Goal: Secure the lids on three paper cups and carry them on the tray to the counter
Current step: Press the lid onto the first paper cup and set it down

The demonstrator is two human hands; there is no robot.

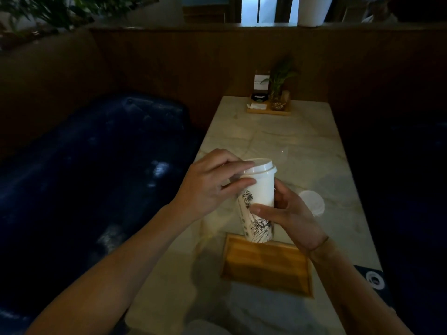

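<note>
1. The blue padded seat (96, 165) fills the left of the view, beside the pale marble table (278, 141).
2. The left hand (210, 184) comes in from the left with its fingers curled round the top of the paper cup (262, 194); the fingertips press on the white lid (260, 166) and the thumb lies on the cup wall just under the rim.
3. One paper cup is plainly in view, held in the air above the table and over the far edge of the wooden tray (267, 264). Its long axis stands near upright, leaning slightly, lid end up and base down toward the tray. A black line drawing covers its lower half; no writing on it can be read.
4. One wooden tray lies flat on the table with nothing on it.
5. The right hand (290, 213) grips the cup's middle from the right, thumb across the front and fingers behind.
6. A second white lid (312, 203) lies alone on the table just right of that hand.
7. At the far end one small wooden stand (268, 110) carries a card, too blurred to read, and a green plant (280, 78) in a glass.
</note>
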